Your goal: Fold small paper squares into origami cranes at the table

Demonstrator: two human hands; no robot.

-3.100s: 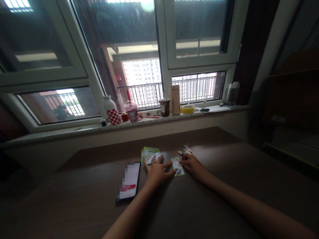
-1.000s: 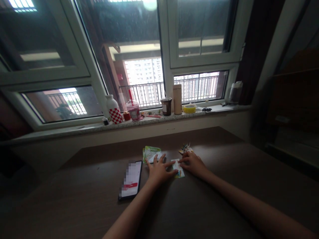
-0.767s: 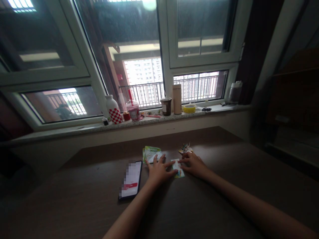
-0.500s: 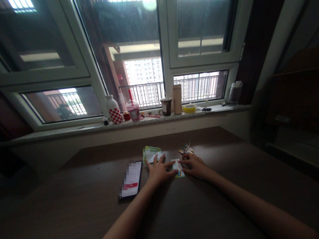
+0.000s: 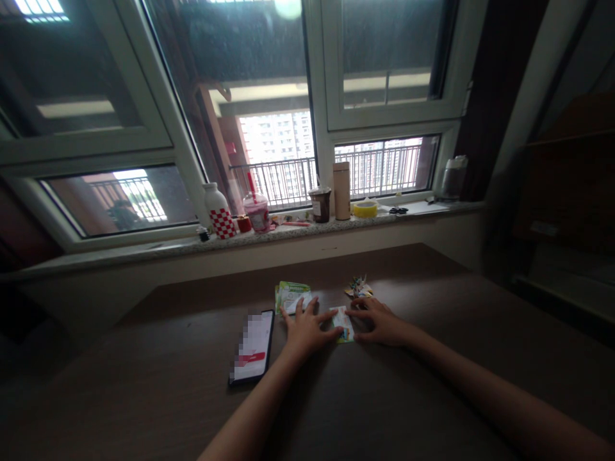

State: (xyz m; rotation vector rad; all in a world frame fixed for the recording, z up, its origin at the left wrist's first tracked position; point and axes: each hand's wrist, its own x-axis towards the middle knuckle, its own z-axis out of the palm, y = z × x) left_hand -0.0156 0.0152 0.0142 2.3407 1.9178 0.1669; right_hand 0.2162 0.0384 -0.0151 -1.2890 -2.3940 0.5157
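A small colourful printed paper (image 5: 344, 324) lies flat on the dark brown table (image 5: 365, 397). My left hand (image 5: 307, 330) rests spread on the table at its left edge, fingers stretched, thumb and forefinger touching the paper. My right hand (image 5: 382, 320) lies flat at its right edge, fingertips pressing on it. Beyond my left hand sits a stack of green-and-white paper sheets (image 5: 291, 294). A small folded colourful paper figure (image 5: 358, 286) stands just beyond my right hand.
A phone (image 5: 252, 346) with a lit screen lies left of my left hand. The window sill (image 5: 144, 251) holds a red-checked bottle (image 5: 218, 211), a pink drink cup (image 5: 257, 212), a dark cup (image 5: 320, 205), a beige flask (image 5: 341, 191) and a yellow tape roll (image 5: 365, 208).
My right hand has slid a little toward me along the paper's right edge and flattened. The paper looks narrower than three seconds ago. My left hand has stayed in place.
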